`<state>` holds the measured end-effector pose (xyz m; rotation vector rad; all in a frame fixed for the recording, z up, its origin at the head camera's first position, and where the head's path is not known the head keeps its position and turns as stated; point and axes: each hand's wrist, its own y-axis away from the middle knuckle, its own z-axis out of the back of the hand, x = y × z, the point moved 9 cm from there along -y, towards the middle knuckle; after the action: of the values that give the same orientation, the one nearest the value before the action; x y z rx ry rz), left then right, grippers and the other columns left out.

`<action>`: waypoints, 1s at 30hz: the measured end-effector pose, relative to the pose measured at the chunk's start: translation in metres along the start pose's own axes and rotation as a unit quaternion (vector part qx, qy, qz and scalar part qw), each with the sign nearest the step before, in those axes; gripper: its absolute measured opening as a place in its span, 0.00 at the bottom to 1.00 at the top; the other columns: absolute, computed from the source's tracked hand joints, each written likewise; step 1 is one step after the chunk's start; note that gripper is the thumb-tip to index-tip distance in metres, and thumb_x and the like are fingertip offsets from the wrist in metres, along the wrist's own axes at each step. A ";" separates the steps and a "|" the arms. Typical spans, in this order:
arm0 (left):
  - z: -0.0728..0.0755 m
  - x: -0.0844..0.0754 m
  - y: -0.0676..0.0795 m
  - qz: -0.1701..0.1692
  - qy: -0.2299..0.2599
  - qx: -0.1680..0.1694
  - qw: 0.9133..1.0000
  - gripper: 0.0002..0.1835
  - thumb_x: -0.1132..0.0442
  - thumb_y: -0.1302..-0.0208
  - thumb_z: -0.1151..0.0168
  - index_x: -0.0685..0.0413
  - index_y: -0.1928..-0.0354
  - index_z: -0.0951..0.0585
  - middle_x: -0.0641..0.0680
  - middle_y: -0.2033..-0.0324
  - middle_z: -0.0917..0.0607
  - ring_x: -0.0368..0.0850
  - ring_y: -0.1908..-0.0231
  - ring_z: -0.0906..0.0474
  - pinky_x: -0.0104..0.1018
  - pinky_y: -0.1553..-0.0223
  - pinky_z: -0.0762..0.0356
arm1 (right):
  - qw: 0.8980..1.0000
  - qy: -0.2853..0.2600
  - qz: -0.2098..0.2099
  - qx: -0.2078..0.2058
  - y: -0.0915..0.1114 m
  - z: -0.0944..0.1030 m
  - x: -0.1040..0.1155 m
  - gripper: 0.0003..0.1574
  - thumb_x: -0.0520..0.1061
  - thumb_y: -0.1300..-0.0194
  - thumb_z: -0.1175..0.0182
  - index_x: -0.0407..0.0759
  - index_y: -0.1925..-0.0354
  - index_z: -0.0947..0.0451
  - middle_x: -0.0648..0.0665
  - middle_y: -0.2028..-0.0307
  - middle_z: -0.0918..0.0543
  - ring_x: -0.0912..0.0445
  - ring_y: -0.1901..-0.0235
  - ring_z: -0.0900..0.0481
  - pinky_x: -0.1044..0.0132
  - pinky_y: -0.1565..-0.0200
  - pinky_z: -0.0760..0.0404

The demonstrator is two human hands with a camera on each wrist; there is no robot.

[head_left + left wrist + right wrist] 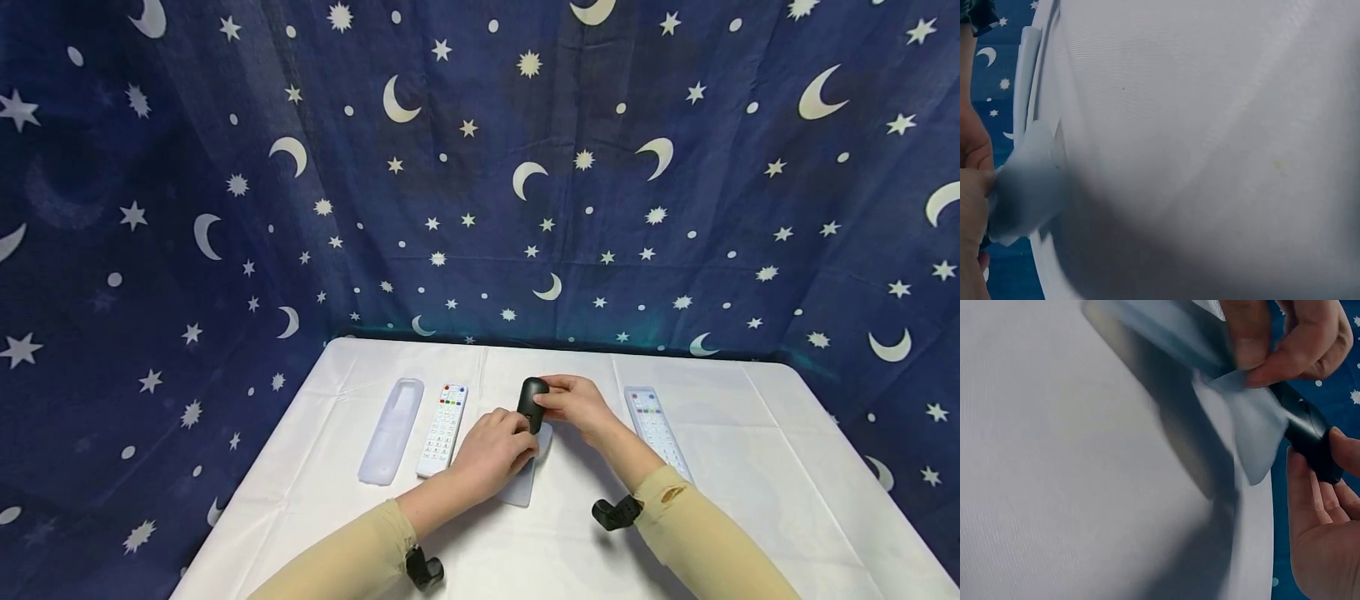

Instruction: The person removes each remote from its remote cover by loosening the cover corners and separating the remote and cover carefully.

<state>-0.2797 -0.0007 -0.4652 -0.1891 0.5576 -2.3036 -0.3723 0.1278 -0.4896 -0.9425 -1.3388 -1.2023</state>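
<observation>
Head view shows the black remote above the middle of the bench, between both hands. The right hand pinches its far end between thumb and fingers. The left hand obstructs the lower part; the right-wrist view reveals that this hand pinches a flap of the translucent cover, with the remote protruding past it. Insertion depth cannot be determined.

Left of the hands lie a white remote and, beyond it, a spare cover. Right of them lies a covered remote, its near end hidden by the right sleeve. Red, green, yellow and blue keys are distinguishable; key lettering is too small to read.
</observation>
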 end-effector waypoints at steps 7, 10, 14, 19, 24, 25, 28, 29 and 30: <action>0.012 0.036 0.010 0.124 0.091 -0.023 0.988 0.13 0.65 0.38 0.33 0.46 0.51 0.17 0.46 0.54 0.18 0.45 0.55 0.24 0.40 0.53 0.24 | 1.000 -0.024 0.000 -0.002 0.000 0.011 0.000 0.34 0.35 0.34 0.33 0.24 0.34 0.30 0.31 0.46 0.17 0.54 0.59 0.13 0.57 0.52 0.14; 0.011 0.044 0.014 0.138 0.101 -0.018 0.985 0.13 0.65 0.39 0.32 0.46 0.52 0.16 0.46 0.55 0.18 0.46 0.56 0.24 0.41 0.54 0.23 | 0.999 -0.032 0.000 0.006 0.000 0.012 0.001 0.35 0.35 0.33 0.34 0.23 0.33 0.32 0.30 0.44 0.18 0.54 0.58 0.13 0.59 0.52 0.14; 0.007 0.046 0.016 0.141 0.103 -0.006 0.985 0.11 0.60 0.37 0.28 0.45 0.53 0.15 0.45 0.55 0.17 0.45 0.55 0.23 0.41 0.52 0.23 | 0.999 -0.032 0.003 0.014 0.001 0.011 0.003 0.35 0.36 0.33 0.34 0.24 0.33 0.32 0.31 0.44 0.18 0.54 0.58 0.13 0.58 0.51 0.15; 0.008 0.044 0.013 0.140 0.109 -0.013 0.984 0.05 0.58 0.35 0.29 0.43 0.58 0.13 0.42 0.58 0.16 0.42 0.56 0.22 0.40 0.54 0.23 | 0.999 -0.034 0.008 0.024 0.004 0.007 0.005 0.35 0.36 0.33 0.34 0.24 0.32 0.32 0.32 0.45 0.17 0.55 0.59 0.13 0.60 0.52 0.14; 0.009 0.041 0.013 0.129 0.096 -0.018 0.987 0.03 0.58 0.35 0.29 0.41 0.61 0.13 0.41 0.59 0.16 0.41 0.58 0.22 0.39 0.57 0.22 | 0.999 -0.043 0.012 0.027 0.004 0.008 0.008 0.35 0.34 0.33 0.34 0.23 0.32 0.33 0.32 0.45 0.17 0.56 0.58 0.13 0.62 0.53 0.15; 0.009 0.041 0.013 0.126 0.092 -0.017 0.988 0.03 0.58 0.35 0.29 0.41 0.61 0.13 0.41 0.59 0.16 0.41 0.58 0.22 0.39 0.57 0.22 | 0.999 -0.044 0.014 0.027 0.004 0.008 0.009 0.35 0.34 0.33 0.34 0.23 0.32 0.33 0.31 0.45 0.17 0.56 0.58 0.13 0.62 0.53 0.14; 0.007 0.039 0.015 0.118 0.084 -0.010 0.989 0.03 0.57 0.34 0.29 0.40 0.61 0.13 0.41 0.59 0.16 0.41 0.58 0.21 0.39 0.57 0.21 | 0.998 -0.052 0.018 0.018 0.003 0.012 0.011 0.36 0.33 0.33 0.35 0.23 0.32 0.34 0.30 0.44 0.18 0.56 0.59 0.13 0.61 0.53 0.14; 0.007 0.039 0.015 0.119 0.085 -0.009 0.989 0.03 0.57 0.34 0.29 0.40 0.60 0.13 0.41 0.59 0.16 0.41 0.58 0.21 0.39 0.57 0.21 | 0.998 -0.053 0.018 0.015 0.002 0.013 0.012 0.36 0.33 0.33 0.34 0.23 0.31 0.34 0.29 0.43 0.18 0.56 0.59 0.13 0.61 0.53 0.14; 0.007 0.039 0.016 0.122 0.087 -0.008 0.989 0.03 0.57 0.34 0.29 0.41 0.60 0.13 0.41 0.59 0.16 0.41 0.58 0.20 0.39 0.57 0.21 | 0.998 -0.055 0.018 0.011 0.002 0.014 0.012 0.36 0.33 0.33 0.34 0.23 0.31 0.34 0.29 0.43 0.19 0.56 0.59 0.13 0.61 0.53 0.14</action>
<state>-0.2953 -0.0401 -0.4672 0.0705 0.6495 -2.0879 -0.3747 0.1412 -0.4763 -1.0253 -1.4125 -1.1206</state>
